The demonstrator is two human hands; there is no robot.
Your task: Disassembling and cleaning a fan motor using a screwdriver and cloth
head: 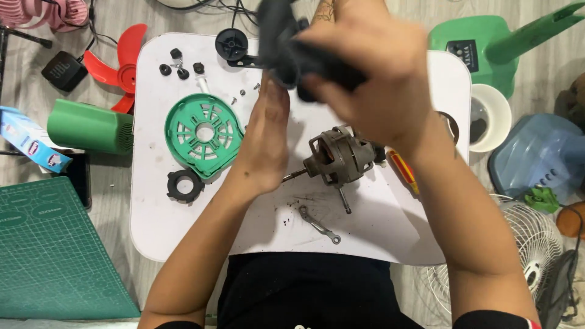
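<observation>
So right hand [372, 79] is clenched round a blurry dark part [292, 52] up at 12 o'clock over the table [152, 213]. Left hand [265, 143] is flat and loose, holding nothing, just under it. Motor [338, 159] lies at 5 o'clock from the part, shaft pointing 8.

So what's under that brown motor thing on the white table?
The motor lies straight on the white table, with dark smudges and a small metal link in front of it. Its right end is covered by the right hand, so what lies there cannot be seen.

Dark grey plastic housing part [298, 52], motion-blurred, held above the white surface [152, 219] in the right hand [372, 79], left hand [265, 143] just beside it.
</observation>
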